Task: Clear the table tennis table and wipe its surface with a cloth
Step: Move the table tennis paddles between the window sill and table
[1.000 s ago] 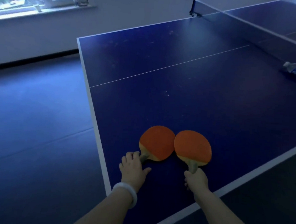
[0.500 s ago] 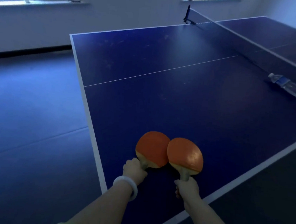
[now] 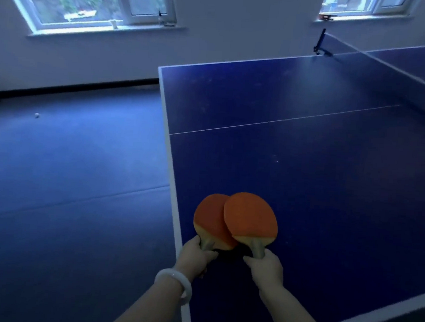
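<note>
Above the near corner of the tabletop (image 3: 304,192), two orange-faced table tennis paddles are held up side by side, the right paddle (image 3: 251,217) overlapping the edge of the left paddle (image 3: 211,220) so that the blades appear to touch. The left hand (image 3: 196,256) has its fingers wrapped around the left paddle's short pale handle, and the right hand (image 3: 265,266) has its fingers clamped on the right paddle's handle just below the blade; both grips look firm. These paddles should be light and stiff, a thin wooden blade under a rubber sheet, so one hand each is ample, and the handle is the sensible place to hold: the rubber face is grippy but marks easily, and the blade edge gives little purchase. Stacked face to face they could probably be carried in a single hand, freeing the other. A white bangle (image 3: 175,282) sits on the left wrist. Beyond the paddles the blue surface looks scuffed with faint pale specks, which suggests the wiping is yet to come; no cloth is in view. Farther from the paddles, the white centre line (image 3: 284,122) crosses the tabletop, and past that the net (image 3: 389,65) stands on its clamp post (image 3: 321,41). To the left of the tabletop's side edge lies dark blue floor, with a small white ball (image 3: 36,115) resting well away near the wall, under a window (image 3: 96,2); a second window (image 3: 365,5) sits behind the net post.
</note>
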{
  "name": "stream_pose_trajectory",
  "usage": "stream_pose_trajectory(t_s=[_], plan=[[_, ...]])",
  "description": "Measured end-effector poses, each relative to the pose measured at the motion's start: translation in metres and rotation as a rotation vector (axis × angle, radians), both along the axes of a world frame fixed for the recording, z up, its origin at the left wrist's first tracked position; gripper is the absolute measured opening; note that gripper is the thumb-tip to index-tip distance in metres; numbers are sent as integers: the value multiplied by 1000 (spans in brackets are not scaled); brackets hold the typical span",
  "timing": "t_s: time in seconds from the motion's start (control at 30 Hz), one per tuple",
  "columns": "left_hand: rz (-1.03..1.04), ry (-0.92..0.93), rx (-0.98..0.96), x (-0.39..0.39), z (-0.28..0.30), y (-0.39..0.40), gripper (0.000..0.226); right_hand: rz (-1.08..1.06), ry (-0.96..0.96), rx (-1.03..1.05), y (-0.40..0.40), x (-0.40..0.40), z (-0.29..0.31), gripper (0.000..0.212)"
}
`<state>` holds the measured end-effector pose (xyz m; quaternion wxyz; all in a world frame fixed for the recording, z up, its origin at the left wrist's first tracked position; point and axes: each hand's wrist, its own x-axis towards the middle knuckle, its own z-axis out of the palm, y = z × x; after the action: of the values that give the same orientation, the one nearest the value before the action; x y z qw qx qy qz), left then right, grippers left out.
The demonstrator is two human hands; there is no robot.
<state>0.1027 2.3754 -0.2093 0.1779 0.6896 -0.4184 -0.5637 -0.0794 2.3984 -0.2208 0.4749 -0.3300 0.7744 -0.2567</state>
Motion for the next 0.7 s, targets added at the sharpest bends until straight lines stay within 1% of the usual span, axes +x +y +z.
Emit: stream_pose_trajectory(t_s=[0.1, 0.2, 0.33, 0.4, 0.47, 0.57, 0.67, 0.7], plan=[[129, -13, -43, 44, 7, 7, 18, 94, -63, -31, -16, 36, 5, 20], [278, -3, -56, 93, 11, 12, 20, 139, -134, -65, -26, 83, 13, 31], [379, 29, -111, 158, 15, 4, 17, 209, -115, -58, -49, 159, 30, 40], [398, 48, -131, 198, 17, -5, 15, 233, -82, -76, -65, 206, 38, 38], [396, 57, -152, 247, 20, -18, 15, 240, -76, -137, -83, 257, 43, 32], [413, 24, -189, 330, 33, -42, 15, 269, -67, -176, -122, 332, 53, 35], [489, 24, -203, 408, 50, -65, 13, 290, -78, -180, -158, 401, 67, 26], [519, 26, -204, 430, 55, -74, 13, 287, -100, -188, -170, 421, 71, 27]])
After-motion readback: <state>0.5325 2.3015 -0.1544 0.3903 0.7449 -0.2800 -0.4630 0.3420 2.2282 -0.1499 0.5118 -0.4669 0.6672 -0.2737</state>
